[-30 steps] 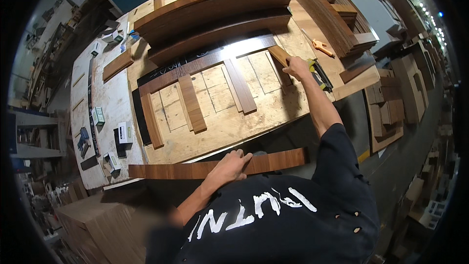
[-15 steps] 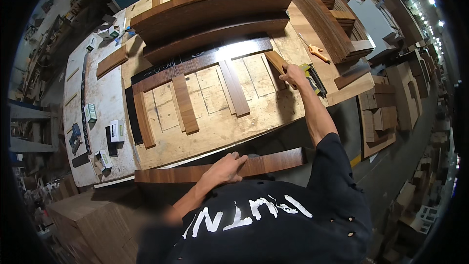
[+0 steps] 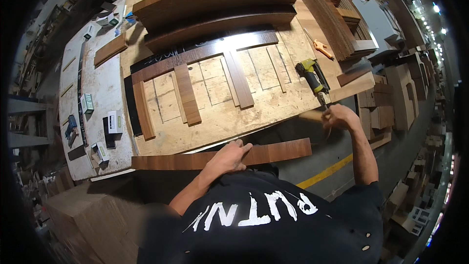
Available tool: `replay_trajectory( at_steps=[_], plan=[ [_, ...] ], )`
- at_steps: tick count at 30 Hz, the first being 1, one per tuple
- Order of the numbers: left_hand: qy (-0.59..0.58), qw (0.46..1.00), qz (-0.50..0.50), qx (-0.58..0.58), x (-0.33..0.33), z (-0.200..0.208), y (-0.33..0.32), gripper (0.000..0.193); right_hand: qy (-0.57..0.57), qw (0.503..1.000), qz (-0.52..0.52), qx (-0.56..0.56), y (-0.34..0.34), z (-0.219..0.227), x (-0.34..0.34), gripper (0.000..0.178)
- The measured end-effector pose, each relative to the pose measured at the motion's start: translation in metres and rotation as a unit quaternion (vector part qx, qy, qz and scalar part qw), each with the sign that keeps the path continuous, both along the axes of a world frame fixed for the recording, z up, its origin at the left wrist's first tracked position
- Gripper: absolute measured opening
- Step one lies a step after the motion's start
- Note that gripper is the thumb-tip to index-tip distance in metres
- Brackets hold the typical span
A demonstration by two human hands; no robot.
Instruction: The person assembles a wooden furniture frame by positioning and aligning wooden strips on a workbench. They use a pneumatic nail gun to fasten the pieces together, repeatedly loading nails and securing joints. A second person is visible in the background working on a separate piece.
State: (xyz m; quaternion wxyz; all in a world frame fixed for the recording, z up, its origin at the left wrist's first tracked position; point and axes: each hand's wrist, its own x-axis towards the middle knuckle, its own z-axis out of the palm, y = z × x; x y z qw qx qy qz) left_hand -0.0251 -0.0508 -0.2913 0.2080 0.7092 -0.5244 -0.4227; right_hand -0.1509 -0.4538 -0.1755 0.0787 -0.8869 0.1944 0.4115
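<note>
Plank [image 3: 273,152] of dark wood lay along the near edge of our workbench [image 3: 220,117], pressed flat under our left hand [image 3: 228,157], fingers spread on top. Our right hand [image 3: 338,116] was closed around a small pale wood strip [image 3: 310,115], just below the yellow-green nail gun [image 3: 312,74]. Orange pliers [image 3: 322,48] lay beyond the gun.

Long plank [image 3: 273,152] lies along near edge of workbench [image 3: 97,88], under left hand [image 3: 229,159]. Right hand [image 3: 339,116] off bench's right corner; nail gun [image 3: 312,74] just beyond it on the bench. Short slats [image 3: 188,93] beyond left hand. Small boxes [image 3: 115,121] far left of both hands.
</note>
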Motion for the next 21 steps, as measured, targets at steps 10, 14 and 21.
replay_trajectory(
  at_steps=[10,14,21],
  plan=[
    [-0.006,0.999,0.025,0.026,-0.003,0.006,0.009,0.094,-0.295,0.95,-0.097,0.024,0.069,-0.121,0.202,0.046],
    [-0.039,0.998,0.027,0.03,-0.003,0.015,0.013,0.094,-0.331,0.941,-0.065,-0.015,0.085,-0.157,0.231,0.044],
    [-0.013,0.997,0.049,0.052,0.006,0.013,0.014,0.091,-0.317,0.947,-0.05,-0.014,0.105,-0.167,0.235,0.049]
  ],
)
